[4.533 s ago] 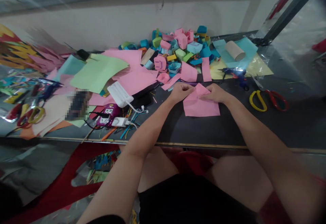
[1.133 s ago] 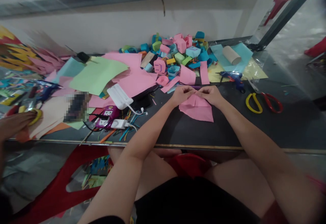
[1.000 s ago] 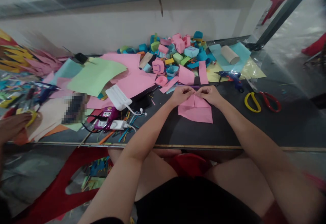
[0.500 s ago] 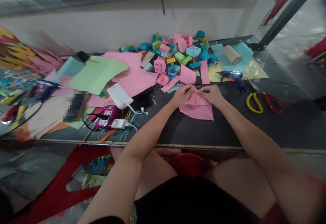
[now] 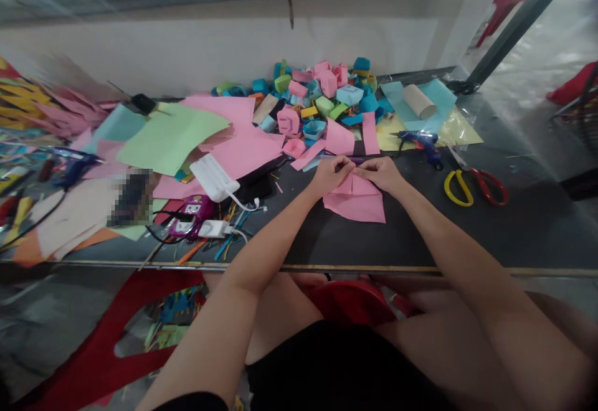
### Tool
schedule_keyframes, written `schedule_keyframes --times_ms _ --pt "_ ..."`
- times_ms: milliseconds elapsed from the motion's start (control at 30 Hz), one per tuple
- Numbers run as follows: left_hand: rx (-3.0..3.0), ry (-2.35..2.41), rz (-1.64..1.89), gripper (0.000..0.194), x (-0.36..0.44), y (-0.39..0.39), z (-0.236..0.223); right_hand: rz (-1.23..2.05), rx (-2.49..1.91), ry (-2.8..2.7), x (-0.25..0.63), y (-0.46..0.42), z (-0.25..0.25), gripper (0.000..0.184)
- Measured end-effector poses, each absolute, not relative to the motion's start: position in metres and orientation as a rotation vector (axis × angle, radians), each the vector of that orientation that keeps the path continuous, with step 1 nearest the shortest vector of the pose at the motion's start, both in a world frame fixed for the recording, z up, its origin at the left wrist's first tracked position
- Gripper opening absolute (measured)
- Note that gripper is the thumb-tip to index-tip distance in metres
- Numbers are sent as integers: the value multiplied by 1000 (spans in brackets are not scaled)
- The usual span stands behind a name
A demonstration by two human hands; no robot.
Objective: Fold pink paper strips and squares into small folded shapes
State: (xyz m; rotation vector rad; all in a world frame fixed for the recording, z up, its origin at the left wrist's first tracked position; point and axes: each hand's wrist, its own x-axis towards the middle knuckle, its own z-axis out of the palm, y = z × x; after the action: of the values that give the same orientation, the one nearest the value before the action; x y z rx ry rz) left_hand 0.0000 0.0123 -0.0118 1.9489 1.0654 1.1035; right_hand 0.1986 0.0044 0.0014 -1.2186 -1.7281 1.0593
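A piece of pink paper (image 5: 355,204) lies on the dark table in front of me, its near edge curved and its upper part looking folded or cut. My left hand (image 5: 331,173) pinches its far edge from the left. From the right, my right hand (image 5: 380,174) pinches the same edge, fingertips close to the left ones. Just what the fingertips do at the edge is too small to tell. Beyond my hands stand a curved pink paper piece (image 5: 340,137) and an upright pink strip (image 5: 370,132).
Scissors (image 5: 476,180) with yellow and red handles and a blue glue gun (image 5: 420,140) lie right. Behind is a pile of small folded paper pieces (image 5: 327,96); a cardboard tube (image 5: 419,101) rests beside it. Coloured sheets (image 5: 175,134), a white charger (image 5: 215,177) and a purple power strip (image 5: 191,215) lie left.
The whole view has shifted slightly, so things appear a little further left. Both hands keep their pinch on the pink paper, with barely any visible movement.
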Motion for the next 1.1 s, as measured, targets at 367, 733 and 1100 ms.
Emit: schedule_keyframes --times_ms 367,733,1100 --pt "1890 1007 1176 29 2 12 -13 928 -1198 -1739 195 -1 1 37" --pt "2021 1085 1033 61 -5 12 -3 940 -1244 -1530 198 6 0 44" --pt "1972 1068 984 62 -3 9 0 784 -1273 -1479 201 10 -3 44"
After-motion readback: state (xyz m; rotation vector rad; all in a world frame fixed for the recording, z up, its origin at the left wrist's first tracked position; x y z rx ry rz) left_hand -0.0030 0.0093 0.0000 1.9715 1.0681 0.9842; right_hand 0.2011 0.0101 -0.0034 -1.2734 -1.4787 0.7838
